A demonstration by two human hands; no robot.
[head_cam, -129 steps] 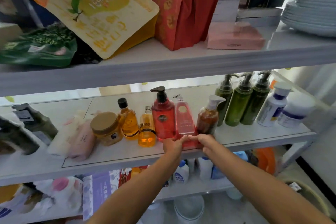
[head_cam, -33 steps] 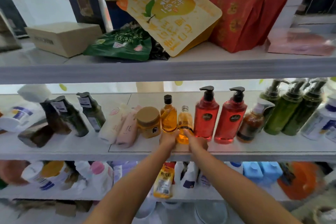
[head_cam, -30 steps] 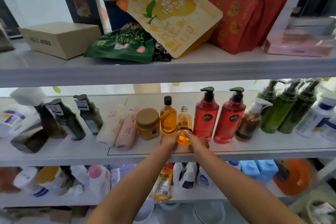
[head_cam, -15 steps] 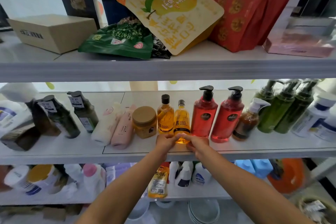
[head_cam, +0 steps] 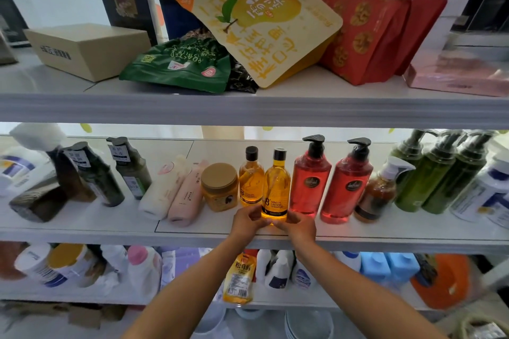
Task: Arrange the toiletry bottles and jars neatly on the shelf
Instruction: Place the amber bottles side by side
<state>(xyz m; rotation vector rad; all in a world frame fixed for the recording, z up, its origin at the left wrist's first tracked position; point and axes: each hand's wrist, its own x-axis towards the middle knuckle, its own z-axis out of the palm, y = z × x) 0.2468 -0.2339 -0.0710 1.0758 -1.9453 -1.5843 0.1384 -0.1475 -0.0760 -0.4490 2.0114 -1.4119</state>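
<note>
**Desk:** What is being handled at the middle shelf [head_cam: 110, 234]?

**Caption:** An amber shampoo bottle [head_cam: 276, 187] is gripped at its foot. The fingers of the left hand [head_cam: 246, 221] and the right hand [head_cam: 298, 226] are curled round its base from either side. It stands upright on the shelf, just beyond the knuckles and near the front edge.

**Desk:** What has been changed in the last second?

**Caption:** The bottle has been turned and straightened. Its printed label could not be made out a second ago and is now faced to the front. It has been brought side by side with the twin amber bottle [head_cam: 250, 181], seen just beyond the left hand, though it is set slightly forward of it.

**Desk:** And on the other side?

**Caption:** A red pump bottle [head_cam: 309, 181] is set upright just beyond the right hand, with a second red pump bottle [head_cam: 347, 190] further right. The hands were occupied there some four seconds back.

**Desk:** What is implied for the task?

**Caption:** This stretch of the row may be judged nearly settled, and a small push back would probably bring the pair level. Well off to the left of the left hand, past the yellow jar [head_cam: 219, 186], a white tube [head_cam: 162, 190] and a pink tube [head_cam: 184, 195] are left lying down. The dark bottles [head_cam: 93, 173] further out are left leaning, so much work is thought to remain.
</note>
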